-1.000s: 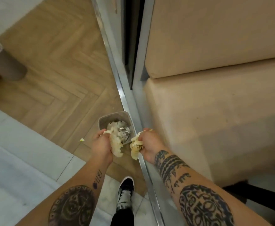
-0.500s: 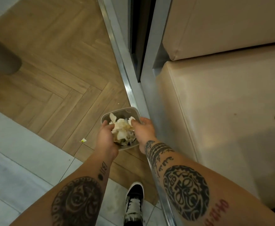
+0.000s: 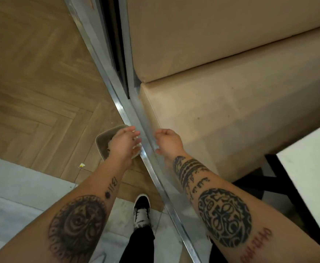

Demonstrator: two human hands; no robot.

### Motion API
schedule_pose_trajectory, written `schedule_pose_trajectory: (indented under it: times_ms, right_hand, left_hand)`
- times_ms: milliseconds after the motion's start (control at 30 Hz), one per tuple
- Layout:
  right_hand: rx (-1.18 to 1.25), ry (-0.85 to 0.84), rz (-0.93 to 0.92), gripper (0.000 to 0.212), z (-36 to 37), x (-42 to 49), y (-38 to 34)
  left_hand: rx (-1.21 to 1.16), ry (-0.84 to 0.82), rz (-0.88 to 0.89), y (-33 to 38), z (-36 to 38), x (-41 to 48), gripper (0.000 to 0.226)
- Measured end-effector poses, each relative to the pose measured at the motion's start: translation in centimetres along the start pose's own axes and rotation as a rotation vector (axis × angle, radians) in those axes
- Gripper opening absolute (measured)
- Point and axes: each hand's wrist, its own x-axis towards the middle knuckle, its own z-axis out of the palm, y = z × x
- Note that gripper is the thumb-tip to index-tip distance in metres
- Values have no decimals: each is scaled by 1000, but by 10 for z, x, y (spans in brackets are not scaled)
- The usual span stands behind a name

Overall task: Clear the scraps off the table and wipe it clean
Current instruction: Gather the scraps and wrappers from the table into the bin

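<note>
brown herringbone wood floor [image 3: 41,73], beige bench cushions [image 3: 231,103], grey bin [image 3: 103,138], black-and-white shoe [image 3: 141,211], white table [image 3: 311,168]

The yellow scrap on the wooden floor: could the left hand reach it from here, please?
Probably yes. The yellow scrap lies in the open on the floor, just left of the left hand, which is over the bin. Nothing stands between them, though the person might need to bend lower.

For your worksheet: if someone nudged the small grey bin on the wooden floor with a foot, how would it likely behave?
The bin looks small and thin-walled, so it is probably light and would slide on the smooth floor. Its scraps are a soft pale heap, adding little weight. The left hand over it hides its base, so tipping is uncertain.
</note>
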Motion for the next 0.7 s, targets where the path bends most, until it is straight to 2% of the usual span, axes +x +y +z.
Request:
schedule_pose_trajectory:
  times_ms: [133,233,367,567,700]
  right_hand:
    - [97,9,-95,8,-55,-66,-55]
    - [148,20,-219,8,-110,-122,-93]
    - [190,155,-349,7,-203,-189,-118]
    - [348,485,-355,8,-351,-268,-85]
    - [462,670,-332,7,-415,-304,-39]
  left_hand:
    - [82,-95,157,48,61,-72,23]
    - [180,-229,271,78,114,-129,21]
    - [295,-440,383,92,189,-205,17]
    - [503,-754,427,37,288,-310,20]
    - [746,-932,456,-17,330,-354,19]
